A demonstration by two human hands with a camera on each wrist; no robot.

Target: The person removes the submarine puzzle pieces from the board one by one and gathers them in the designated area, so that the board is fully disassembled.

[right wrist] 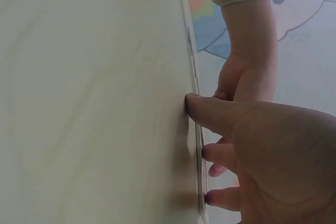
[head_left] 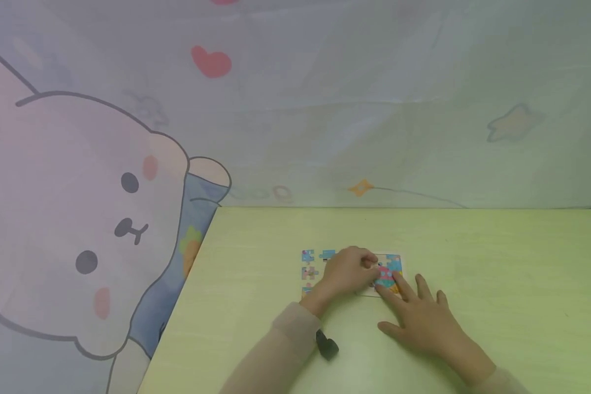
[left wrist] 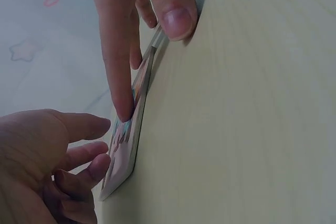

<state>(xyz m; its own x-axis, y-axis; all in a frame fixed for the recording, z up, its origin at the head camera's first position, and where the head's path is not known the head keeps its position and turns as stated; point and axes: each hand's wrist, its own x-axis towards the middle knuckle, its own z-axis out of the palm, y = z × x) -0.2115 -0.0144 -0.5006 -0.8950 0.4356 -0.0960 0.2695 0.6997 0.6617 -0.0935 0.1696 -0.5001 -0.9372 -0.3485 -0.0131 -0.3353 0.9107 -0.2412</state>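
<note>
Fingers spread on right hand (head_left: 423, 324) at the puzzle (head_left: 387, 276), curled on left hand (head_left: 348, 269), can't tell if pinching; uneven pressure could skid it, left-side slip could scatter loose pieces (head_left: 307, 272).

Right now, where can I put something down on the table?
The table looks bare right of the right hand, and left of the loose jigsaw pieces to its left edge. The strip between the jigsaw board and backdrop cloth is free too. It's crowded around that board, where the left hand also is.
</note>
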